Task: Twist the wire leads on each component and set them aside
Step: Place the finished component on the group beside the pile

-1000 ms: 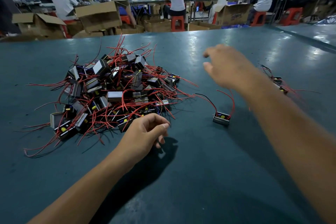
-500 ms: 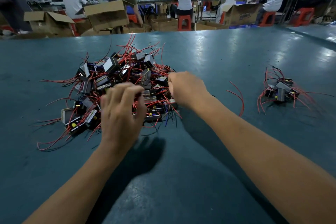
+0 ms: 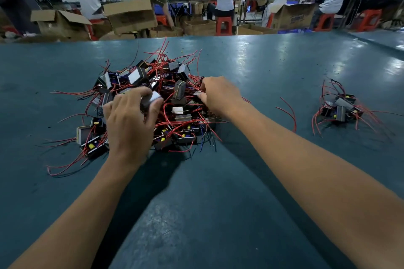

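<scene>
A broad teal worktable runs away from the person toward rows of seated workers and open cardboard boxes at the far side of the room. On it, directly ahead, sits the big heap of unprocessed components: small blocky transformer-like parts with silvery cores and red wire leads sticking out in every direction. Well apart to the right lies the small finished pile, a handful of the same parts.

Both hands are in the big heap. The left hand has its fingers curled around one component, held at the top of the pile near its middle. The right hand is at the heap's right edge with fingers bent inward toward a small part or wire, but they are hidden from here, so I cannot tell what it holds, if anything.

The gripped component seems to lie with its long axis slanting up and to the right, its pale face turned toward the far right; where its leads run I can't make out, lost in the tangle.

The likely trouble is that tangle: lifting this part could drag neighbours along by their crossed leads, or snag and bend a wire if pulled sharply.
</scene>
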{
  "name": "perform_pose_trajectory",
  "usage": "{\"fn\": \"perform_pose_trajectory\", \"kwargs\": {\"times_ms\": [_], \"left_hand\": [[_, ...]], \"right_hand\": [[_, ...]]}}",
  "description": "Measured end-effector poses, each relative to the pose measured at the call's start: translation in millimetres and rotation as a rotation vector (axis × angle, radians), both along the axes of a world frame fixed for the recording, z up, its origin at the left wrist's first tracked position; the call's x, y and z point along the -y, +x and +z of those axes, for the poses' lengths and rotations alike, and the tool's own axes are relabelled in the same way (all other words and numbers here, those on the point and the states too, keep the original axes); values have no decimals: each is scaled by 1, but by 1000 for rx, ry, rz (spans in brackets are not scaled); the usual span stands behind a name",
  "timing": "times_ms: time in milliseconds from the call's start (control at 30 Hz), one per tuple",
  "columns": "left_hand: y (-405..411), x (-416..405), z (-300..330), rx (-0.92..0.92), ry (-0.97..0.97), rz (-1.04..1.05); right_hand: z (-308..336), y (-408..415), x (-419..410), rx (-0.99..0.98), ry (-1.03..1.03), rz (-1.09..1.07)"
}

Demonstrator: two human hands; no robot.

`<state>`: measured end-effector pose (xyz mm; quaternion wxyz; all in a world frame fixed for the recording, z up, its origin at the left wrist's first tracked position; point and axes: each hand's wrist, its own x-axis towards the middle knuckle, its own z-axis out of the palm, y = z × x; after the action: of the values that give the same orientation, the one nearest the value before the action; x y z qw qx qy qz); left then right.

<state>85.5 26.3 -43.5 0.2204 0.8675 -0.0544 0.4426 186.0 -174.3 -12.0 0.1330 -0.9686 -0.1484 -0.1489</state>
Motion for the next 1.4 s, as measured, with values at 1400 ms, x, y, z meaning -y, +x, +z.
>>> {"fn": "perform_pose_trajectory", "kwargs": {"times_ms": [1400], "left_hand": [[-48, 53, 2, -1344, -989, -831]], "right_hand": [[-9, -129, 92, -407, 981, 362]]}}
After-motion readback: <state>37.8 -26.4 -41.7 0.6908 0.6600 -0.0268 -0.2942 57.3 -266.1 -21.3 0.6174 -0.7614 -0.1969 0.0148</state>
